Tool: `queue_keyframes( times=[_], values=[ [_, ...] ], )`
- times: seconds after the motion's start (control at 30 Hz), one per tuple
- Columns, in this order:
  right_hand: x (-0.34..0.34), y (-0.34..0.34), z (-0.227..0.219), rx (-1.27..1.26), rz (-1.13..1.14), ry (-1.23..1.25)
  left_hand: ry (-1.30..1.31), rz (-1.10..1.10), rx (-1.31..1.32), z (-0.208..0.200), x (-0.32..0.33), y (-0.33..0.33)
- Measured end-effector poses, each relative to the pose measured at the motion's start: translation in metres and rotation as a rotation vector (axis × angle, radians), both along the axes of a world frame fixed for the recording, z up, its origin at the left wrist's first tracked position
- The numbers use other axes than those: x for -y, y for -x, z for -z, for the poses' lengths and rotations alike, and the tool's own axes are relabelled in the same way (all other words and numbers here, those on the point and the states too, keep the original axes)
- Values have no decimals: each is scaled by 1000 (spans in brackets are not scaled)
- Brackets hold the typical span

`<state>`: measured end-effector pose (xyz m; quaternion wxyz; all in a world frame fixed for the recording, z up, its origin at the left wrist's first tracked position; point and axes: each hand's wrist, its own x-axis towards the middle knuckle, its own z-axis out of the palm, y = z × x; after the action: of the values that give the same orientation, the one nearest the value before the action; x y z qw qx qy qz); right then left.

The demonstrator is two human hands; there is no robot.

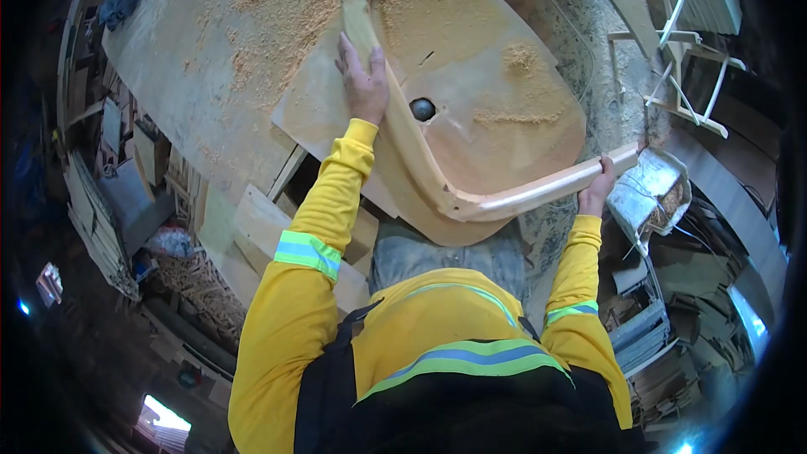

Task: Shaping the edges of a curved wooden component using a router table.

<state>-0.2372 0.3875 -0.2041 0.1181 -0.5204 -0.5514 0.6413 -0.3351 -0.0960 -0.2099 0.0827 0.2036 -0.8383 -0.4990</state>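
Observation:
A curved piece of pale wooden frame (403,141) lies over a rounded board, bending from the far side down the left and then out to the right. My left hand (366,88) is on its left stretch, thumb and fingers laid along the wood. Around the straighter right-hand rail, near its end, my right hand (596,188) is closed. Inside the bend, a dark round metal spindle (423,109) sits in a hole in the rounded board (496,50). Small dark holes show in the frame near its corner and far left side.
Sawdust and shavings (286,21) cover the worktable (181,59). At the far right stands a stack of pale chair-like wooden frames (685,59). A dusty white container (651,193) stands by the rail's end. Wood offcuts (202,286) lie at the left.

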Motion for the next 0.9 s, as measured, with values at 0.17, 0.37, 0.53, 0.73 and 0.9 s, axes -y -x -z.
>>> queue_keyframes(
  times=[0.17,0.37,0.53,0.73,0.9],
  values=[
    [12,-10,-12,-77,-42,178,31,13,11,4,-2,5],
    [35,-28,-4,-116,11,126,27,18,38,2,-7,3],
    [35,-26,-2,-101,45,105,16,34,54,1,-10,-3],
    [33,-25,-3,-101,27,85,-7,25,69,2,-12,-7],
    [46,-17,-17,-105,32,32,-22,0,53,-1,-15,-6]
  ],
)
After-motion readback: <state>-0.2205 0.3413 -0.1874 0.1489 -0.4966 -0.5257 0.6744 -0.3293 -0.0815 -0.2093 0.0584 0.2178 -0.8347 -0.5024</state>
